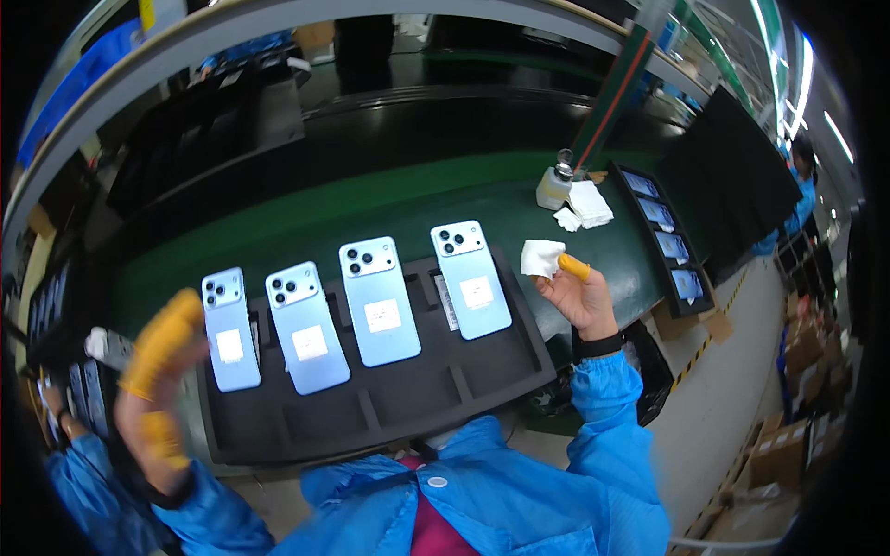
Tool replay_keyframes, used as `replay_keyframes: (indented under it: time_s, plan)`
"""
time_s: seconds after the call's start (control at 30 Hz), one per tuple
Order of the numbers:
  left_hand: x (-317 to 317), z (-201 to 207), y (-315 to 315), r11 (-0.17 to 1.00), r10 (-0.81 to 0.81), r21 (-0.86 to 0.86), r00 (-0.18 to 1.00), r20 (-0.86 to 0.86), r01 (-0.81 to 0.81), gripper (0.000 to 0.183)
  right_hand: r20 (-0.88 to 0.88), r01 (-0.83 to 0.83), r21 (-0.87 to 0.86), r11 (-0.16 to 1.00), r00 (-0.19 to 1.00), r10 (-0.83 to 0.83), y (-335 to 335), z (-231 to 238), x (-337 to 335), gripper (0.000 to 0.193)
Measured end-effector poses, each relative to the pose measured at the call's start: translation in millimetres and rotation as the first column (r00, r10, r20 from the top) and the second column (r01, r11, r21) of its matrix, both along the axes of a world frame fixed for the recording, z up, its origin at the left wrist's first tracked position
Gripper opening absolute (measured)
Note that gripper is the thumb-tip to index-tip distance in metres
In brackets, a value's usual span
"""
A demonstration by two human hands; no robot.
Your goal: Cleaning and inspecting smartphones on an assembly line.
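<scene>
My right hand, with a yellow finger cot on, pinches a folded white wipe above the table, to the right of the tray. My left hand, also in yellow finger cots, is raised beside the tray's left end and smeared by motion; what its fingers do is unclear. Closest to it is a light blue phone, lying back up. Several such phones, among them one in the middle and one at the right, rest in a row on a black foam tray. Each carries a white label on its back.
Beyond the tray a clear pump bottle stands by a stack of white wipes. Another black tray of phones lies at the table's right edge. At far left another person's hand reaches near more phones. Cardboard boxes sit at right.
</scene>
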State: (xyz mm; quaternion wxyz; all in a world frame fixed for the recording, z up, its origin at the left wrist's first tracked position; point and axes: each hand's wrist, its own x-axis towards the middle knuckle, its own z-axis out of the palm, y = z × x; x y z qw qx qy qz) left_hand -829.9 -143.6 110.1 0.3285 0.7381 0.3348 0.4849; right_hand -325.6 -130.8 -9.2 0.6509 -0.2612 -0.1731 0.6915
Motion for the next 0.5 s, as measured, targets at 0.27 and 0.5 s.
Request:
replay_keyframes:
  time_s: [0.27,0.5]
  plan:
    - [40,53,37,0.925,-0.378,0.088,0.917,0.126,0.369,0.080,0.025,0.031,0.141,0.990,0.999,-0.034,12,5,-8,0.033]
    - [26,19,22,0.981,-0.193,0.031,0.972,0.134,0.191,0.079,0.121,0.107,0.099,0.989,0.985,-0.119,-4,-2,-4,0.035]
